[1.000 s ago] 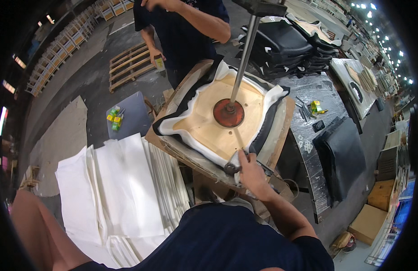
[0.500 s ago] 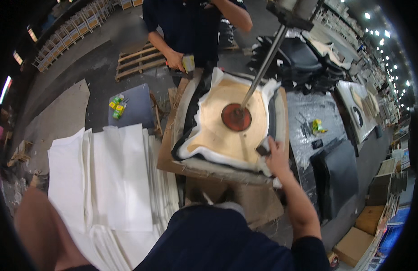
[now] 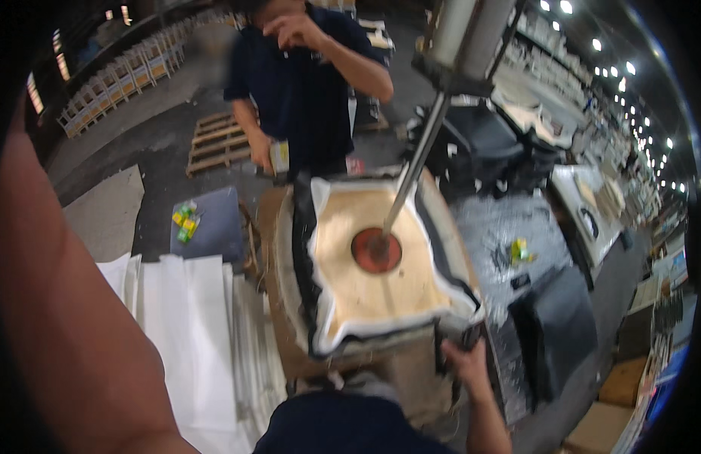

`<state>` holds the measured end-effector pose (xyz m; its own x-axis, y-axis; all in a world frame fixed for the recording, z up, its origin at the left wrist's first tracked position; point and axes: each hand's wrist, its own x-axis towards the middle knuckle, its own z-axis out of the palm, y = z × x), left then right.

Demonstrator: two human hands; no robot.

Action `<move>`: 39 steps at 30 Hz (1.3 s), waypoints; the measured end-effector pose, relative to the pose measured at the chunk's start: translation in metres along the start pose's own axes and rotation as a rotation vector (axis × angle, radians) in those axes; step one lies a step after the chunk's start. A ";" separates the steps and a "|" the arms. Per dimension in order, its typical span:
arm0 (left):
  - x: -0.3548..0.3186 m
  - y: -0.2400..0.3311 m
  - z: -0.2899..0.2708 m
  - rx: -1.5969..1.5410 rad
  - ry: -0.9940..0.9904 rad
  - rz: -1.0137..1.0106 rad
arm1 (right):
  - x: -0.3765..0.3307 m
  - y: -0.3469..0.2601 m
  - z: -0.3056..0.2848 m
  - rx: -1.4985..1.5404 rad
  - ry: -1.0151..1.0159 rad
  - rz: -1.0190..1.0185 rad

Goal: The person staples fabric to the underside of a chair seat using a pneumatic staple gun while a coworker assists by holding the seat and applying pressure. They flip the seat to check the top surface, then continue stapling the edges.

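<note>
A padded seat (image 3: pixel 309 303) lies on a worktable, with black cover and white lining edges folded up around a pale wooden board (image 3: pixel 358 303). A red round disc (image 3: pixel 377 250) at the end of a metal rod (image 3: pixel 419 159) presses on the board's middle. My right hand (image 3: pixel 468 362), blurred, is at the seat's near right corner. Its thumb and fingers sit around a dark block-like thing (image 3: pixel 461 331) whose kind I cannot make out. My left arm (image 3: pixel 70 303) is raised along the left side. The left hand itself lies outside the picture.
Across the table stands a person (image 3: pixel 297 98), one hand raised, the other holding a yellowish box (image 3: pixel 279 156). White sheets (image 3: pixel 184 325) are stacked at left, beside a grey stool-like pad (image 3: pixel 214 227) with small green-yellow packets. Dark panels (image 3: pixel 555 325) lean at right. A pallet (image 3: pixel 214 144) lies behind.
My right hand has moved off the board to the near right corner. My left arm has risen. The view has shifted, and the other person's upper hand has changed position.
</note>
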<state>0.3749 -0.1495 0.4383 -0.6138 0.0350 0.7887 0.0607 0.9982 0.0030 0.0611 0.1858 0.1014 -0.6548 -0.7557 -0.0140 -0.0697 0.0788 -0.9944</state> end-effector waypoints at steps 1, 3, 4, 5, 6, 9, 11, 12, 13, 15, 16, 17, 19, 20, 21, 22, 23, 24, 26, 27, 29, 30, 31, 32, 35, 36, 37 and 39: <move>0.004 0.004 0.003 -0.015 0.022 0.006 | -0.009 0.008 -0.009 -0.064 0.010 0.019; 0.010 -0.006 0.033 -0.058 0.038 -0.043 | -0.016 0.037 -0.023 -0.143 0.050 0.265; -0.002 -0.016 0.048 -0.086 0.020 -0.116 | -0.022 0.049 -0.017 -0.135 0.036 0.387; 0.015 -0.011 0.050 -0.063 0.049 -0.085 | -0.016 0.055 -0.020 -0.101 0.043 0.438; 0.023 0.002 0.050 -0.057 0.076 -0.089 | -0.015 0.063 -0.017 -0.048 0.065 0.304; 0.007 0.010 0.131 -0.323 0.187 -0.278 | -0.019 0.066 -0.047 -0.258 0.110 0.223; -0.028 0.053 0.209 -0.637 -0.137 -0.611 | -0.013 0.065 -0.044 -0.273 0.086 0.130; -0.062 0.073 0.254 -0.695 -0.378 -0.801 | -0.011 0.064 -0.042 -0.198 0.093 0.140; -0.092 0.085 0.301 -0.786 -0.479 -0.744 | -0.008 0.065 -0.044 -0.218 0.066 0.172; -0.153 0.106 0.374 -0.533 -0.585 -0.541 | -0.008 0.072 -0.047 -0.197 0.041 0.210; -0.165 0.119 0.397 -0.420 -0.592 -0.502 | -0.009 0.076 -0.047 -0.162 0.050 0.208; -0.171 0.125 0.415 -0.388 -0.585 -0.501 | -0.008 0.077 -0.049 -0.131 0.061 0.201; -0.180 0.130 0.439 -0.321 -0.577 -0.498 | -0.004 0.081 -0.052 -0.169 0.070 0.180; -0.180 0.130 0.448 -0.332 -0.570 -0.499 | -0.003 0.081 -0.052 -0.188 0.070 0.174; -0.181 0.129 0.455 -0.341 -0.561 -0.502 | -0.004 0.081 -0.050 -0.177 0.075 0.173; -0.183 0.128 0.460 -0.348 -0.552 -0.506 | -0.006 0.081 -0.044 -0.166 0.077 0.171; -0.181 0.127 0.465 -0.356 -0.543 -0.489 | -0.004 0.079 -0.042 -0.162 0.083 0.162; -0.180 0.125 0.470 -0.361 -0.534 -0.473 | -0.002 0.077 -0.042 -0.269 0.077 0.146; -0.177 0.123 0.476 -0.356 -0.546 -0.464 | 0.002 0.074 -0.039 -0.296 0.059 0.203; -0.174 0.122 0.480 -0.345 -0.566 -0.471 | 0.003 0.073 -0.040 -0.337 0.049 0.196; -0.173 0.119 0.485 -0.317 -0.601 -0.507 | 0.007 0.067 -0.041 -0.419 0.024 0.181; -0.177 0.117 0.487 -0.295 -0.614 -0.544 | 0.011 0.058 -0.038 -0.369 0.018 0.268; -0.181 0.115 0.488 -0.270 -0.628 -0.583 | 0.015 0.049 -0.033 -0.319 0.009 0.355; -0.180 0.115 0.491 -0.300 -0.607 -0.622 | 0.016 0.049 -0.036 -0.316 0.016 0.379; -0.178 0.115 0.498 -0.358 -0.541 -0.711 | 0.021 0.060 -0.045 -0.372 0.014 0.322; -0.179 0.115 0.499 -0.360 -0.516 -0.718 | 0.025 0.060 -0.047 -0.310 -0.005 0.375; -0.179 0.115 0.500 -0.361 -0.490 -0.726 | 0.032 0.060 -0.050 -0.248 -0.022 0.427; -0.185 0.113 0.501 -0.368 -0.486 -0.760 | 0.056 0.030 -0.041 -0.162 -0.075 0.592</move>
<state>0.1014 -0.0180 -0.0155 -0.8436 -0.5132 0.1578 -0.2945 0.6880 0.6633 -0.0088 0.1729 0.0747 -0.5631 -0.5968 -0.5717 0.1723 0.5918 -0.7875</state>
